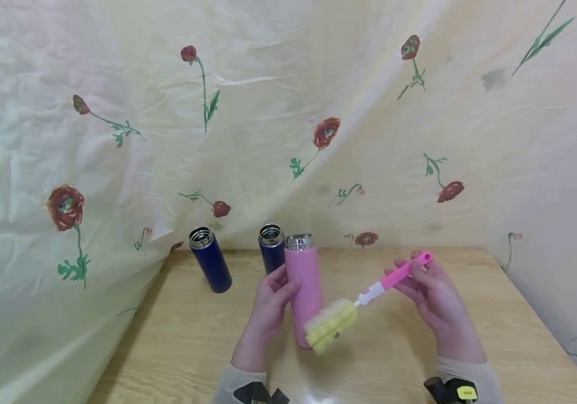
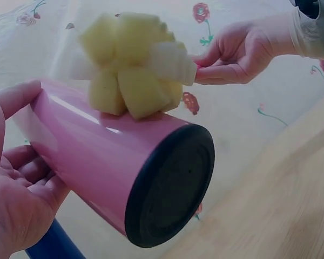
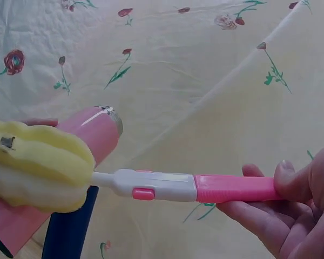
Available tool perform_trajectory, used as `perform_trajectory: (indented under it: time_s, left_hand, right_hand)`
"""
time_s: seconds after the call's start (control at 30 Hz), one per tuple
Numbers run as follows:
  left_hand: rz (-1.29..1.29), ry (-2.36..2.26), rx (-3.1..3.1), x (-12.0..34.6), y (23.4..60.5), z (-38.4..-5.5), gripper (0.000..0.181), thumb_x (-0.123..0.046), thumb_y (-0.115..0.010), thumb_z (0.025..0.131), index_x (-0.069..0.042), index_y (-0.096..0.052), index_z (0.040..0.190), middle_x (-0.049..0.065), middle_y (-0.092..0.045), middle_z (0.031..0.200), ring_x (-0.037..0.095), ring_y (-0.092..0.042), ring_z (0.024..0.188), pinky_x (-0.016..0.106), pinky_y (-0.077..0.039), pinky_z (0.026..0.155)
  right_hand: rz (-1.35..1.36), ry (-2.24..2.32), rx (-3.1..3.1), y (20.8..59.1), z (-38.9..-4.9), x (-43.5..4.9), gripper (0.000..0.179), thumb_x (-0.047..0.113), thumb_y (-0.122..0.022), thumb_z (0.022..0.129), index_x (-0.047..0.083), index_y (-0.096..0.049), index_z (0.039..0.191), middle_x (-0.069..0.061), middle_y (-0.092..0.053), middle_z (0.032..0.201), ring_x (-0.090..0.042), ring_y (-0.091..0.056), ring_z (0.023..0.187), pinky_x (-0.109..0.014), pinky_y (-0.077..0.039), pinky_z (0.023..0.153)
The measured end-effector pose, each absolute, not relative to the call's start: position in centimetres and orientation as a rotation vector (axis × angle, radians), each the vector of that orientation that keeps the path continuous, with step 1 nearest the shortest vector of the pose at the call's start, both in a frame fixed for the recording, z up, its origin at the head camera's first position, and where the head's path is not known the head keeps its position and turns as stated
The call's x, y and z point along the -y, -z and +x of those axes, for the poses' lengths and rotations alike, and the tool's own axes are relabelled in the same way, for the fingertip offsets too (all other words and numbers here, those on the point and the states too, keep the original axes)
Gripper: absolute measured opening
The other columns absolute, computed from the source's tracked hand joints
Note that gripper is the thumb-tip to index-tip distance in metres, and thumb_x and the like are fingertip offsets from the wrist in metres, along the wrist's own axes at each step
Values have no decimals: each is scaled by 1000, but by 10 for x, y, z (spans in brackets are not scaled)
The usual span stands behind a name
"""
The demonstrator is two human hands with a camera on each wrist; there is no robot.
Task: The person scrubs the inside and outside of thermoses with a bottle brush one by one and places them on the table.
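A pink thermos bottle (image 1: 304,280) with a bare steel mouth is held by my left hand (image 1: 271,300), its thumb and fingers around the upper part. In the left wrist view the bottle's dark base (image 2: 173,186) shows, raised off the table. My right hand (image 1: 437,294) grips the pink handle of a bottle brush (image 1: 371,293). The brush's yellow and white sponge head (image 3: 38,167) lies in front of the bottle's lower body in the head view; whether it touches the bottle I cannot tell.
Two dark blue thermos bottles stand at the back of the wooden table (image 1: 177,348): one (image 1: 211,261) to the left, the other (image 1: 271,249) partly behind the pink one. A flowered cloth (image 1: 268,112) hangs behind and along the sides.
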State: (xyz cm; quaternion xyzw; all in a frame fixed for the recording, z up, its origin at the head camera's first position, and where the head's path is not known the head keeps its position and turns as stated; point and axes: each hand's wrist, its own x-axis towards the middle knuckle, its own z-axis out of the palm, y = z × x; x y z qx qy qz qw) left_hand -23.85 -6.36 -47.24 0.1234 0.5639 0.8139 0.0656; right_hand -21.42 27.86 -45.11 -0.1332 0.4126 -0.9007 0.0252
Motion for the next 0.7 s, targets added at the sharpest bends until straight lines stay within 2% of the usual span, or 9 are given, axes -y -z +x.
perform_trajectory:
  time_s: [0.23,0.37,0.47,0.6,0.7]
  left_hand:
    - [453,-2455,-1687,66,471,-237,68,-11,-68,98,10,-42,157,24,-63,144,24,-67,125,38,-52,111]
    - [480,-2469,-1647,63,472,-236,64,-9,-65,97,15,-44,153,13,-71,129,17,-70,113,33,-56,104]
    - [485,-2446,-1631,59,474,-234,62,-11,-64,99,15,-45,152,6,-71,125,15,-69,112,33,-56,103]
    - [461,-2422,-1636,52,476,-231,60,-14,-64,101,13,-47,152,7,-70,128,17,-68,116,35,-55,106]
    - [434,-2449,-1665,48,478,-230,60,-12,-67,98,15,-49,149,9,-71,125,18,-67,113,34,-55,104]
  right_hand:
    - [-349,2867,-1150,453,-214,-274,11,2,-40,115,7,-48,120,-15,-68,117,-36,-76,111,-40,-60,97]
    - [-342,2969,-833,456,-215,-276,17,4,-35,116,4,-52,117,-17,-68,117,-37,-74,114,-41,-57,102]
    - [-265,3023,-546,456,-215,-277,19,7,-35,116,4,-54,115,-18,-68,118,-36,-73,117,-43,-53,106]
    - [-132,3069,-311,454,-213,-275,14,7,-41,114,3,-54,112,-19,-68,117,-37,-73,116,-45,-52,108]
    - [-139,3089,-251,452,-213,-269,19,5,-41,114,0,-57,105,-20,-67,115,-40,-74,114,-47,-53,107]
